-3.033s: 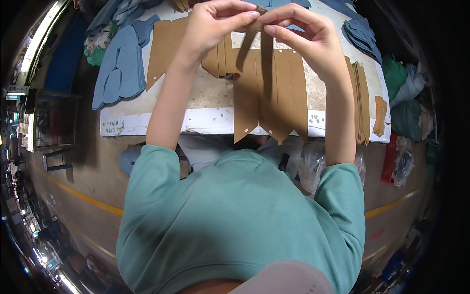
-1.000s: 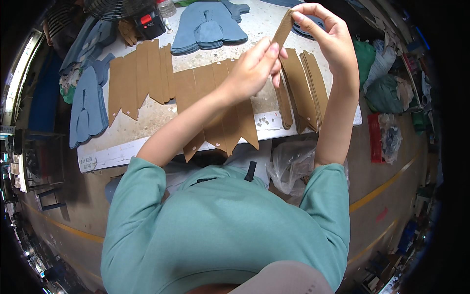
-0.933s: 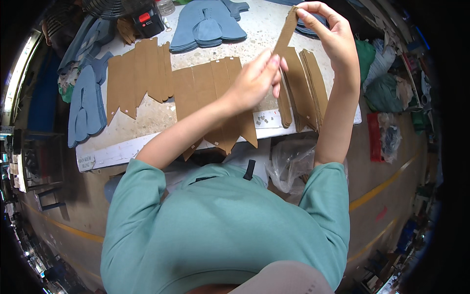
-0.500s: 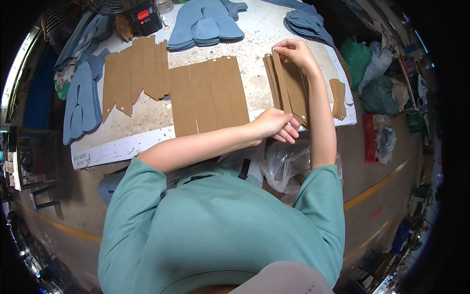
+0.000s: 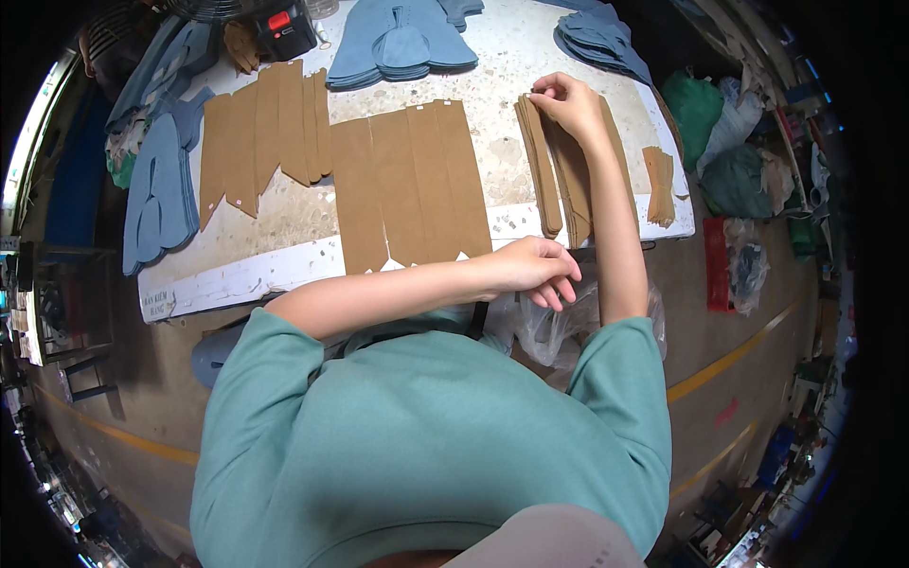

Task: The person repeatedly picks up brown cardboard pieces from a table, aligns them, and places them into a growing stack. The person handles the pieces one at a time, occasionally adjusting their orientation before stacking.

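My right hand (image 5: 573,109) is at the far end of the brown strips on the table's right side. Its thumb and forefinger are pinched at the top of a narrow stack of brown strips (image 5: 540,175). Beneath that hand and forearm lies a wider pile of brown pieces (image 5: 573,189), partly covered. My left hand (image 5: 538,271) hovers just past the table's near edge, fingers loosely bent and apart, holding nothing. To its left, wide brown panels (image 5: 407,180) lie side by side, with small white tags at their far edge.
The white, stained table (image 5: 502,133) also bears pointed brown pieces (image 5: 265,133), blue-grey cut pieces (image 5: 402,43), more blue pieces (image 5: 601,43) and a small brown bundle (image 5: 659,185). A black and red device (image 5: 284,30) stands at the back left. Clear plastic bags (image 5: 549,327) hang below the near edge.
My left hand has drawn back from the brown pieces toward me, off the table edge. The narrow strips now lie closer together, and my right hand stays at their far end.
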`<state>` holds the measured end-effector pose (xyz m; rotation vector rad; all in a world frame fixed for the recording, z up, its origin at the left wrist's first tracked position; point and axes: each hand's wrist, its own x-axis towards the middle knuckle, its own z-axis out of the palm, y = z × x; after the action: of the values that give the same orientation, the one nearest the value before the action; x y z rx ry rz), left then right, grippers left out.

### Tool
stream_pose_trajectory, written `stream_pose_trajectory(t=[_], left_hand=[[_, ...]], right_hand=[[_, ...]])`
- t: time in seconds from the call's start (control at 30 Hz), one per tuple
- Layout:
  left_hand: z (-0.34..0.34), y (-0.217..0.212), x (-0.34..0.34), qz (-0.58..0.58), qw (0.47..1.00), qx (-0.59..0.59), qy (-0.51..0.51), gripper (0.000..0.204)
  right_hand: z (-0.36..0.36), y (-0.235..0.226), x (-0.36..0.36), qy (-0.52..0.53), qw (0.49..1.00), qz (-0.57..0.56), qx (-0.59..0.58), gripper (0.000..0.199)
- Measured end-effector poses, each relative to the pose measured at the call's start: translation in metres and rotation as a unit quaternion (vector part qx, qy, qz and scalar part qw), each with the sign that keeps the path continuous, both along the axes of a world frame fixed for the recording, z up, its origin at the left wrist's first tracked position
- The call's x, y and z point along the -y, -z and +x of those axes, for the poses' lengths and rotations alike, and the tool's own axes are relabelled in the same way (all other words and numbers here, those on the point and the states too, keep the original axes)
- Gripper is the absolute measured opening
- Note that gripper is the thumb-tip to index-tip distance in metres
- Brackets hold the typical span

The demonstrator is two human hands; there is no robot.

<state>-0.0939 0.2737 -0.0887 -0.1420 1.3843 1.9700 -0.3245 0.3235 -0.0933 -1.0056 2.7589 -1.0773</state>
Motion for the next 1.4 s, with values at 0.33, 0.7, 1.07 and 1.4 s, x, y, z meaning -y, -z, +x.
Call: stream_pose_trajectory(t=[0.33,0.7,1.07,1.4], left_hand=[[-0.037,-0.003,0.205,-0.515,0.735,-0.362,-0.254,0.021],[-0.1,0.025,0.208,-0.579,0.708,-0.4,-0.062,0.039],[-0.113,0.047,0.196,-0.624,0.629,-0.445,-0.131,0.042],[-0.112,0.02,0.215,-0.388,0.845,-0.344,-0.131,0.04]], right_hand=[[0.177,-0.016,-0.054,0.142,0.982,0.097,-0.081,0.049],[0.189,-0.009,-0.055,0.171,0.98,-0.023,-0.102,0.048],[0.206,0.024,-0.022,-0.034,0.867,-0.336,0.366,0.061],[0.196,0.026,-0.027,-0.026,0.859,-0.301,0.414,0.039]])
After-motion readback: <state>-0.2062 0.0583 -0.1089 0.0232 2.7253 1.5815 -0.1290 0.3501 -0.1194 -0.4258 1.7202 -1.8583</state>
